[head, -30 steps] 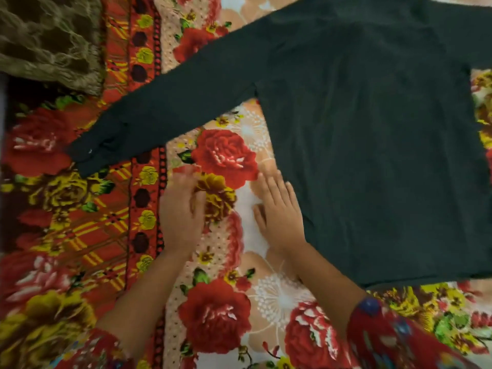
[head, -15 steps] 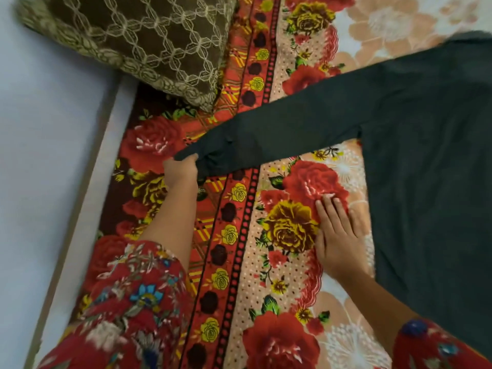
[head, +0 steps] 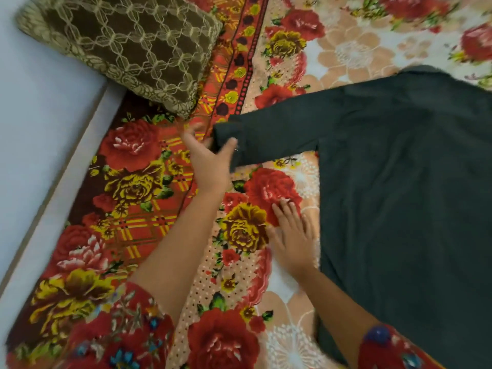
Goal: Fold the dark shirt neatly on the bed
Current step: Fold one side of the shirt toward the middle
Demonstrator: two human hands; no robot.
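The dark shirt (head: 399, 195) lies spread flat on the flowered bedsheet (head: 138, 187), body at the right, one long sleeve (head: 269, 134) reaching left. My left hand (head: 210, 158) is at the sleeve's cuff, blurred, fingers spread and fairly straight. Its thumb lies over the cuff edge and the fingers point past it to the upper left. My right hand (head: 292, 235) rests flat on the sheet, fingers straight, just left of the shirt's side edge. The shirt's right part runs out of view.
A brown patterned pillow (head: 125, 49) lies at the upper left, close to the sleeve cuff. The bed's left edge (head: 66, 161) meets a pale wall or floor (head: 32, 115). Flowered sheet stretches below and left of the hands.
The view swung left, then settled. My left hand reached to the cuff, gripped it, and now has its fingers spread; the cuff has shifted right. My right hand stays flat on the sheet.
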